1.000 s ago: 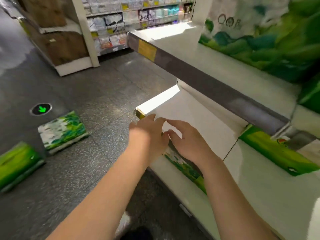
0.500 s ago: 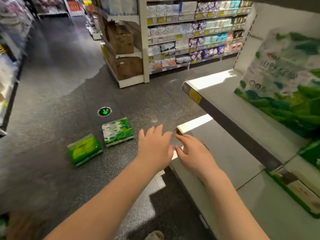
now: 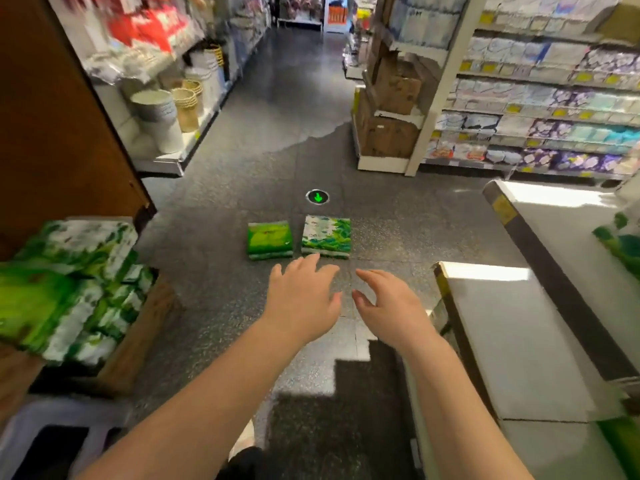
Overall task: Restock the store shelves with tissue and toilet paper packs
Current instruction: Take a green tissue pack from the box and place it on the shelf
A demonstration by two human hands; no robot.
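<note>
Blur and cropping at frame edges
Stacked green packs (image 3: 69,289) are smearing at left; right-edge pack (image 3: 623,244) is running out of frame; shelf labels (image 3: 512,109) are staying unreadable.

The floor (image 3: 221,209) is dark grey with fine pale speckles. On it lie two packs — the left pack (image 3: 269,240) is bright lime green with a white band along its near edge, the right pack (image 3: 326,237) white at the top with a green leafy landscape print below. Beyond them a round floor marker (image 3: 317,197) shows a green arrow on black. The stacked packs (image 3: 65,289) at left are green and white (blurred). The shelf (image 3: 519,341) is white with a dark edge and yellow tags.
</note>
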